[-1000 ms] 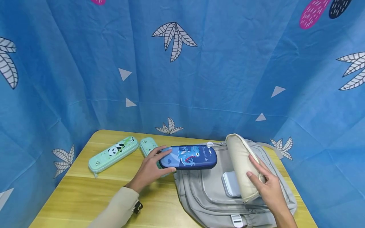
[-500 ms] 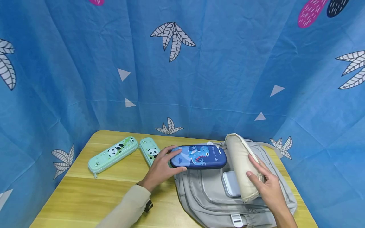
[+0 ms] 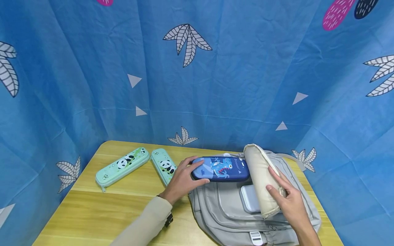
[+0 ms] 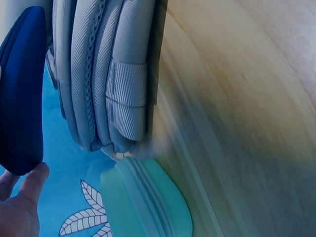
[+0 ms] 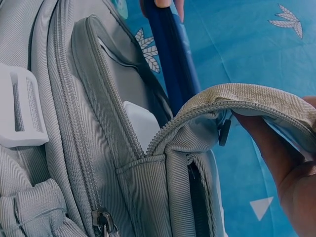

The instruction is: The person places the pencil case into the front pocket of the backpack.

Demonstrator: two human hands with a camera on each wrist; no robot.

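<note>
My left hand holds the blue dinosaur pencil case by its left end, fingers curled over the top and thumb under it. The case lies across the grey backpack, with its right end touching the lifted beige flap. My right hand grips this flap from the right side and keeps it raised, so the pocket under it is open. Inside the pocket I see a white flat box, just beside the flap and below the blue case.

On the wooden table, to the left of my left hand, two green panda pencil cases lie: the near panda case is just beside my fingers, and the far panda case is a little more to the left, tilted. The backpack fills the right part of the table and its right side reaches close to the table edge. The blue patterned curtain stands around the table on the back and on both sides. The bare wood in front of the panda cases, near my sleeve, is the free room on the left
</note>
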